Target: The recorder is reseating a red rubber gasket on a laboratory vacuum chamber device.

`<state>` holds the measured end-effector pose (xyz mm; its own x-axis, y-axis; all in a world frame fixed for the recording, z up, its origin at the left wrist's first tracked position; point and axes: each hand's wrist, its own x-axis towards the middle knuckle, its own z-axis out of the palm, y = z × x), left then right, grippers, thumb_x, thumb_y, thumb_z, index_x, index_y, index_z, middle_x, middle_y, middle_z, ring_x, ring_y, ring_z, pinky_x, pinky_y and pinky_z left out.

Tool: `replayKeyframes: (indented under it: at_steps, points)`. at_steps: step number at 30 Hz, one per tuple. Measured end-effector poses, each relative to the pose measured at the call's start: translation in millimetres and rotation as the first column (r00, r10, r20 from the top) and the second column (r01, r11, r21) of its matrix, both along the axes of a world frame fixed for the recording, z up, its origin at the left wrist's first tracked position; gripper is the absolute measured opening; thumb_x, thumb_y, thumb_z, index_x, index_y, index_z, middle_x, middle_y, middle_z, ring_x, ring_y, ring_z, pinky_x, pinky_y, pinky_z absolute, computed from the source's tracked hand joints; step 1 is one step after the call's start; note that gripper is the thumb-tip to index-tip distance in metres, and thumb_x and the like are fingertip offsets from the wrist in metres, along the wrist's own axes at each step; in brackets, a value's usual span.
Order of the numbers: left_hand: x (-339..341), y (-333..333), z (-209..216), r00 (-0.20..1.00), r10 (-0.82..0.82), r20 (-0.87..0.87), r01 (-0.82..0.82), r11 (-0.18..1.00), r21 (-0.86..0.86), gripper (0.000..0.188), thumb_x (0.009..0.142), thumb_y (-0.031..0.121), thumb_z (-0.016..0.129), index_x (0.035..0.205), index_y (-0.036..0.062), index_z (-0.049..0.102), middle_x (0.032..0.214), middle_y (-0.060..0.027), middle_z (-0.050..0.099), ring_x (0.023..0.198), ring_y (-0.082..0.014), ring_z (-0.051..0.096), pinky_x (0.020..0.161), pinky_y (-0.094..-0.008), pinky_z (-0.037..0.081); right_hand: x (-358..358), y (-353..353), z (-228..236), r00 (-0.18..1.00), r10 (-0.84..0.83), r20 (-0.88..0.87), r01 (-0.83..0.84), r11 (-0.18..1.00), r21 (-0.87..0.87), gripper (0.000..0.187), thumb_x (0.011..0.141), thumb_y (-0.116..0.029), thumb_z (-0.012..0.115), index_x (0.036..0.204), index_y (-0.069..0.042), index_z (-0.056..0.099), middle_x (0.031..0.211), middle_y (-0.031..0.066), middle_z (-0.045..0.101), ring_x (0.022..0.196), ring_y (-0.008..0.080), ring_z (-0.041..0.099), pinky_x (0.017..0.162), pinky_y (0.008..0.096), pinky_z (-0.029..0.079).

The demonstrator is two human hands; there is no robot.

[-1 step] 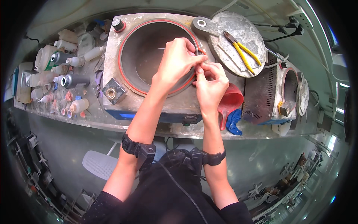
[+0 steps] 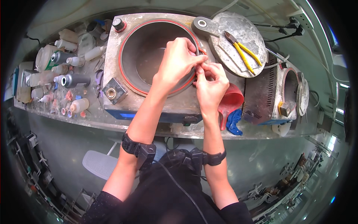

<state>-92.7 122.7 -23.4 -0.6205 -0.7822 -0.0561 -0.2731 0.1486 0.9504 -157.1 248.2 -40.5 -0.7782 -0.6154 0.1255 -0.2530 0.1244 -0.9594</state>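
Observation:
A square grey metal machine [image 2: 112, 56] stands on the bench with a round open chamber [image 2: 149, 56] in its top. A red sealing ring [image 2: 125, 76] runs around the chamber's rim. My left hand [image 2: 179, 61] reaches over the chamber to its right rim. The fingertips there are pinched on the sealing ring. My right hand [image 2: 210, 84] sits just beside it, thumb and fingers closed on the same stretch of ring. The two hands touch each other. What lies under the fingers is hidden.
The round lid [image 2: 231, 30] is swung open to the right, with yellow-handled pliers [image 2: 244, 52] lying on it. A red cup [image 2: 235, 99] and a blue piece [image 2: 234, 123] sit by my right wrist. A smaller machine [image 2: 279, 93] stands right; several bottles [image 2: 67, 74] crowd the left.

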Motion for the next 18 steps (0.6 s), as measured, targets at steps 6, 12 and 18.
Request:
replayKeyframes:
  at_steps: [6,12,18]
  points:
    - [1,8,-7,0.997,0.077,0.002,-0.076,0.994,-0.081,0.036,0.080,0.021,0.088,0.093,-0.0094,0.073,0.078,-0.0149,0.076,0.074,-0.0160,0.076,0.070,-0.0288,0.061,-10,3,4,0.993,0.054,0.100,-0.051,0.998,-0.031,0.018,0.096,-0.007,0.074,0.107,0.007,0.075,0.101,0.0094,0.070,0.068,0.0121,0.068,0.047,0.0263,0.058]
    - [2,16,-10,0.993,0.122,-0.008,-0.121,0.991,0.065,0.030,0.085,0.017,0.084,0.100,-0.0069,0.074,0.089,-0.0144,0.078,0.082,-0.0155,0.077,0.075,-0.0295,0.061,-22,-16,11,0.971,0.066,-0.229,-0.048,0.995,0.084,0.024,0.099,-0.011,0.070,0.117,0.004,0.075,0.094,0.0128,0.068,0.065,0.0157,0.067,0.057,0.0327,0.055]
    - [2,17,-14,0.988,0.154,-0.009,-0.152,0.982,0.113,0.028,0.087,0.016,0.083,0.101,-0.0056,0.074,0.089,-0.0132,0.078,0.083,-0.0151,0.077,0.076,-0.0302,0.061,-33,-20,15,0.885,0.196,-0.423,-0.099,0.966,0.241,0.027,0.098,-0.012,0.068,0.120,0.003,0.075,0.092,0.0175,0.067,0.073,0.0274,0.068,0.068,0.0379,0.055]
